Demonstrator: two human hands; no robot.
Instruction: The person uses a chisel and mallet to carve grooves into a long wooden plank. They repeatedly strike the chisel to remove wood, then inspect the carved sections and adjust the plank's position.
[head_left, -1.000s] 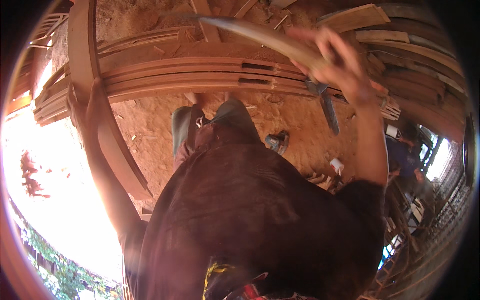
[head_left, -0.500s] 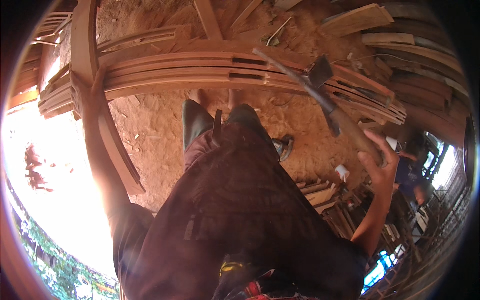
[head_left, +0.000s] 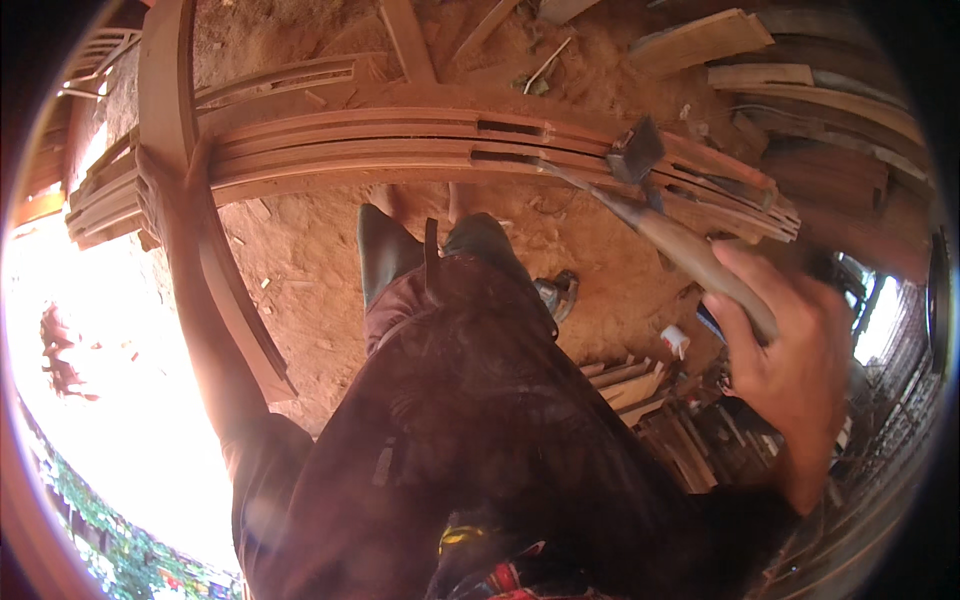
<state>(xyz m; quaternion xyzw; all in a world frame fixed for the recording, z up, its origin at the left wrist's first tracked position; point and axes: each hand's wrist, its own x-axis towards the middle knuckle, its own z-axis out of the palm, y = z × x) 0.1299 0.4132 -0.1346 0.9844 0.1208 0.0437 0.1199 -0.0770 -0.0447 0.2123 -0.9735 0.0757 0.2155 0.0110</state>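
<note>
My right hand [head_left: 790, 350] is closed round the thick wooden handle of a chisel [head_left: 690, 255]. Its metal blade slants up and left, the tip at a slot in the bundle of long wooden rails [head_left: 380, 150]. On the left, a wide curved plank [head_left: 166, 75] lies across those rails. My left hand [head_left: 175, 190] grips this plank where it crosses them, thumb on one side and fingers on the other. Near the chisel blade a dark block [head_left: 637, 150] sits on the rails; its kind is unclear.
Sandy ground [head_left: 310, 270] lies under the rails. More boards [head_left: 705, 42] are stacked at the far right. A white container [head_left: 675, 341] and a dark tool [head_left: 556, 296] lie to the right of my legs. Offcuts [head_left: 625, 385] are piled nearby. Bright light washes out the left side.
My right hand has come nearer and lower, and the chisel tip has dropped from the far side of the rails to a slot in the nearer ones. My left hand stays on the plank.
</note>
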